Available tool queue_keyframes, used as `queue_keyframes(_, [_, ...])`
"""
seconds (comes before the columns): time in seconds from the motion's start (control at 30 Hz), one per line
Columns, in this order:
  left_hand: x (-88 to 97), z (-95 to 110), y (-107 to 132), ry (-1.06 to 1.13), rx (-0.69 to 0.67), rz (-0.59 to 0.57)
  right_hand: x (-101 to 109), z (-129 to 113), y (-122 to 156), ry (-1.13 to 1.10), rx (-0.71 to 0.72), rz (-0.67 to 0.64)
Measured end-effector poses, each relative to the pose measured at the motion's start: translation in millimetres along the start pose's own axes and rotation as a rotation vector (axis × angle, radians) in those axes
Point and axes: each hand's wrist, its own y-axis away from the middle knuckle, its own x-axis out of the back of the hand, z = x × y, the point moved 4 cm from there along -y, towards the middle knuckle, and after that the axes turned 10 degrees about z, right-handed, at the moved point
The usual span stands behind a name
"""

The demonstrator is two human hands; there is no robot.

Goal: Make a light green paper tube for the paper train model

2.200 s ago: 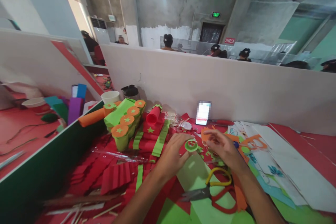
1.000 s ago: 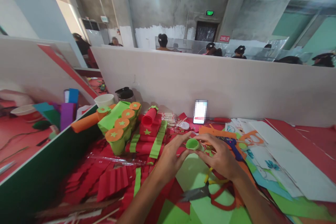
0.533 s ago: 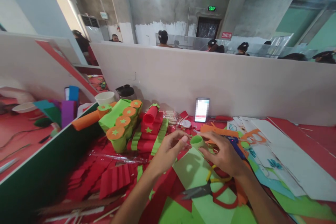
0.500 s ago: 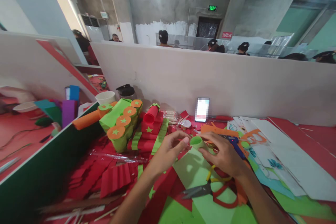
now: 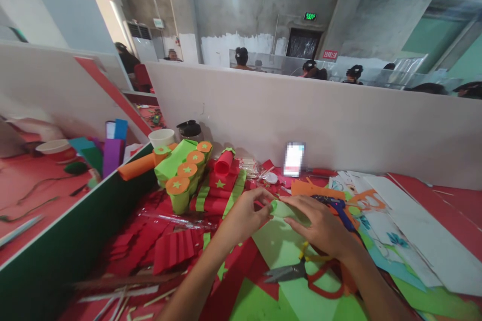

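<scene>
A light green paper roll (image 5: 288, 212) lies tilted between my hands, its open end toward the left. My right hand (image 5: 318, 218) wraps over it from the right, thumb below and fingers above. The fingertips of my left hand (image 5: 248, 213) pinch the roll's left end. Beneath them spreads a pale green paper sheet (image 5: 271, 243), and scissors (image 5: 289, 273) with red and yellow handles rest on it. A blue glue gun (image 5: 342, 210) sits just beyond my right hand.
Left stand green paper rolls with orange star caps (image 5: 177, 185) and a red paper piece with a star (image 5: 221, 184). Red folded strips (image 5: 175, 251) lie nearer. A phone (image 5: 294, 159) leans on the white partition (image 5: 248, 105). White sheets (image 5: 417, 225) cover the right. A green divider (image 5: 75, 230) bounds the left.
The green roll has tipped from fairly upright to more sideways, its opening now facing left. My left fingertips have closed in on that end. The whole view has shifted slightly.
</scene>
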Motion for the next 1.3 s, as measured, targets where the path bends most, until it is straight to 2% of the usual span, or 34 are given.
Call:
queue_keyframes(0.17, [1.9,-11,-3,0.112,0.094,-0.029,4,8,1,-0.044,-0.085,-0.066])
queue_keyframes(0.33, [4.0,-19,-5,0.196,0.2,-0.022,6,21,5,-0.14,-0.229,-0.139])
queue_keyframes(0.53, [8.9,-20,-6,0.243,0.236,0.002,9,37,11,-0.269,-0.332,-0.24])
queue_keyframes(0.83, [17.7,-14,-6,0.239,0.267,0.048,22,58,17,-0.434,-0.4,-0.165])
queue_keyframes(0.97, [16.4,-10,-4,0.227,0.31,0.047,28,65,18,-0.513,-0.413,-0.065])
queue_keyframes(1.07, [15.7,-10,-4,0.265,0.315,0.094,29,67,17,-0.554,-0.435,-0.003])
queue_keyframes(1.13, [15.2,-11,-6,0.293,0.304,0.121,28,68,17,-0.576,-0.461,0.018])
queue_keyframes(1.3, [13.8,-18,-9,0.244,0.194,0.099,20,62,13,-0.607,-0.467,0.029])
